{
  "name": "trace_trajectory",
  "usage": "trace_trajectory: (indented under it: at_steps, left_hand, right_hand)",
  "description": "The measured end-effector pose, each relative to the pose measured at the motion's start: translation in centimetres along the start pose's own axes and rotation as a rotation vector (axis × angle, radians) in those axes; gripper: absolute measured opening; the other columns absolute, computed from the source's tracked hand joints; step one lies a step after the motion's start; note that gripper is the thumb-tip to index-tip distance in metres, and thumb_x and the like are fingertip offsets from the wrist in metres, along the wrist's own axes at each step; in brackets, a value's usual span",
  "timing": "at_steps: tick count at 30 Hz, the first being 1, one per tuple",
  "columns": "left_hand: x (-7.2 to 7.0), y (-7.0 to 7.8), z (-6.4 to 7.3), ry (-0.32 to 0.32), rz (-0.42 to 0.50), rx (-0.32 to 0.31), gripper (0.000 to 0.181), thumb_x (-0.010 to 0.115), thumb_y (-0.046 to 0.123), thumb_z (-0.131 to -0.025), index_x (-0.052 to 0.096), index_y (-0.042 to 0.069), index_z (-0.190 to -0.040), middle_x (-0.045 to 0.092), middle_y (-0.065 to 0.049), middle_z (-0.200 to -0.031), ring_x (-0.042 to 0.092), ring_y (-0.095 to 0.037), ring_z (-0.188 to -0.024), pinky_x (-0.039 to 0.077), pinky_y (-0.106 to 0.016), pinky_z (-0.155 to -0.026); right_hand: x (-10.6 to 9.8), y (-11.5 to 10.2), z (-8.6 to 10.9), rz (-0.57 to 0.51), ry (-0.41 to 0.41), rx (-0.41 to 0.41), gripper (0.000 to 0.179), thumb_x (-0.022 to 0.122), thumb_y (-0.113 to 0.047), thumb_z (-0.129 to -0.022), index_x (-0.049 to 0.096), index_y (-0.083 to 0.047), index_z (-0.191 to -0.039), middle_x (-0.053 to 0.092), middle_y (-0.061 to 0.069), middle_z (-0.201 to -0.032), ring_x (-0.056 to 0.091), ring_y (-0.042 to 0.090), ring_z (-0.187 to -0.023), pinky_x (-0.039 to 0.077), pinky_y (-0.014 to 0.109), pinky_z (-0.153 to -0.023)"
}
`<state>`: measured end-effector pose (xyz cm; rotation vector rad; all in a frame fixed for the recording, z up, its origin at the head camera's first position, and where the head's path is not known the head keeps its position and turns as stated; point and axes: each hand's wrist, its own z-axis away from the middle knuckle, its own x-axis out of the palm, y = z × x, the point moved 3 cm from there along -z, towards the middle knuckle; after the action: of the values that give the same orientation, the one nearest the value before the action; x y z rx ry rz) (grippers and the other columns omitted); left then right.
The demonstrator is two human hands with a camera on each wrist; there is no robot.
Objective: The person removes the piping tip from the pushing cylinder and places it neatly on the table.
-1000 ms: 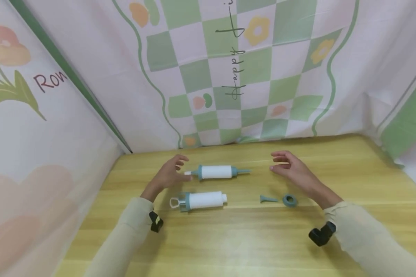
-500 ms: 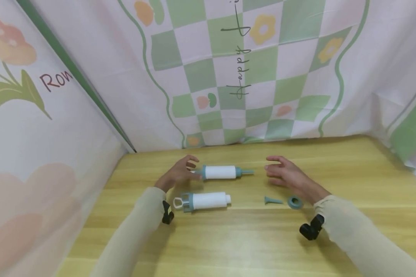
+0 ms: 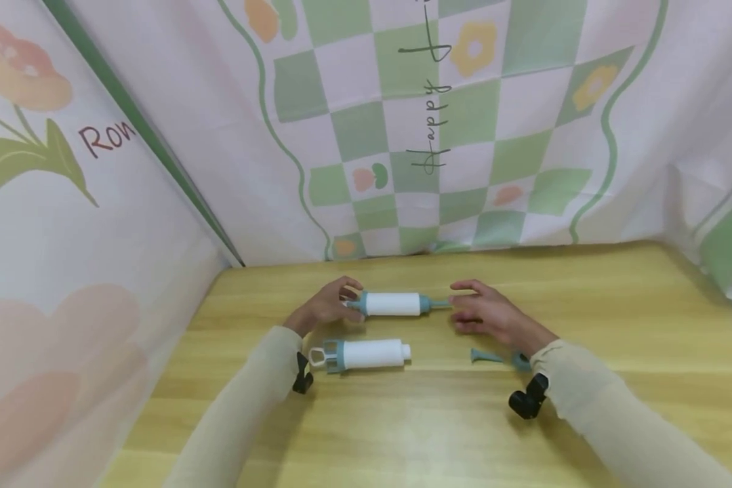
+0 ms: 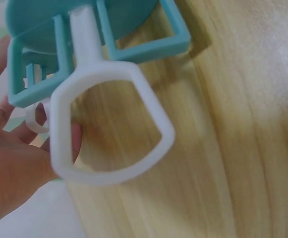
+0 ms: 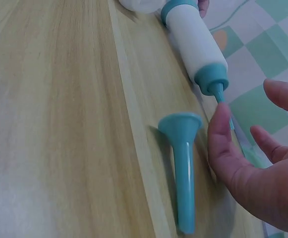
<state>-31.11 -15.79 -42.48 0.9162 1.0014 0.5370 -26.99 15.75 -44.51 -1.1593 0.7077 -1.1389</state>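
— So, where is the white-barrelled, teal-ended syringe (image 3: 393, 303) found, and is it held?

— It is laid lengthwise on the pale wood-grain table (image 3: 439, 420), between the hands. Its handle end is framed by the left hand's (image 3: 329, 301) curved thumb and fingers; whether it is gripped cannot be told. By the right hand (image 3: 488, 313), fingers spread, nothing is grasped; whether the thin teal nozzle (image 3: 439, 303) is touched is unclear.

— How is the hold best taken?

— In judgement, on the teal collars at both barrel ends; if the slender tip is pinched, it could be bent. Both sides are best tightened evenly, so that no roll is started. Clearance should be given to the second white-and-teal syringe (image 3: 375, 354), lying nearer, its white loop handle (image 4: 60, 134) under the left wrist. Likewise, the small teal flared spout (image 3: 486, 356) should not be brushed.
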Motion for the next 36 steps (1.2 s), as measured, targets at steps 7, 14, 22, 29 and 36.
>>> trace_trajectory:
  at_steps: [7, 14, 22, 29, 36]
  left_hand:
    - [0.5, 0.3, -0.2, -0.017, -0.01, 0.001, 0.058, 0.08, 0.001, -0.08, 0.053, 0.004, -0.131, 0.056, -0.018, -0.125, 0.052, -0.032, -0.118, 0.044, -0.046, -0.1]
    - [0.6, 0.1, -0.4, -0.001, -0.008, -0.002, 0.059, 0.081, 0.0, -0.079, 0.054, 0.007, -0.131, 0.058, -0.015, -0.126, 0.052, -0.031, -0.12, 0.043, -0.045, -0.103]
    - [1.4, -0.9, -0.1, -0.014, -0.005, 0.026, 0.054, 0.079, -0.002, -0.081, 0.055, 0.003, -0.129, 0.062, -0.014, -0.123, 0.056, -0.03, -0.117, 0.044, -0.042, -0.101]
    - [1.2, -0.9, -0.2, 0.011, 0.01, 0.052, 0.049, 0.079, -0.003, -0.081, 0.056, 0.001, -0.125, 0.065, -0.015, -0.118, 0.06, -0.029, -0.114, 0.048, -0.039, -0.096]
    - [0.7, -0.9, -0.3, 0.018, 0.019, 0.07, 0.048, 0.079, -0.003, -0.081, 0.057, 0.001, -0.123, 0.066, -0.014, -0.117, 0.06, -0.03, -0.114, 0.048, -0.039, -0.097]
  right_hand:
    - [1.2, 0.2, -0.6, 0.123, -0.021, -0.04, 0.062, 0.06, -0.014, -0.101, 0.027, 0.0, -0.152, 0.049, 0.023, -0.127, 0.06, 0.017, -0.079, 0.051, 0.027, -0.064]
    - [1.8, 0.5, -1.2, 0.159, 0.036, -0.051, 0.058, 0.063, -0.01, -0.098, 0.035, 0.001, -0.148, 0.051, 0.022, -0.125, 0.056, 0.014, -0.072, 0.044, 0.022, -0.055]
    - [3.0, 1.6, -1.4, 0.149, 0.094, -0.036, 0.049, 0.063, -0.006, -0.097, 0.043, 0.005, -0.14, 0.064, 0.016, -0.102, 0.058, 0.013, -0.068, 0.041, 0.021, -0.05]
    - [3.8, 1.3, -2.0, 0.142, 0.137, -0.081, 0.04, 0.064, 0.001, -0.093, 0.05, 0.009, -0.13, 0.063, 0.017, -0.094, 0.058, 0.013, -0.063, 0.04, 0.019, -0.047]
    - [3.8, 1.1, -2.5, 0.156, 0.156, -0.084, 0.038, 0.066, -0.001, -0.092, 0.054, 0.008, -0.127, 0.063, 0.014, -0.091, 0.058, 0.014, -0.064, 0.041, 0.02, -0.048]
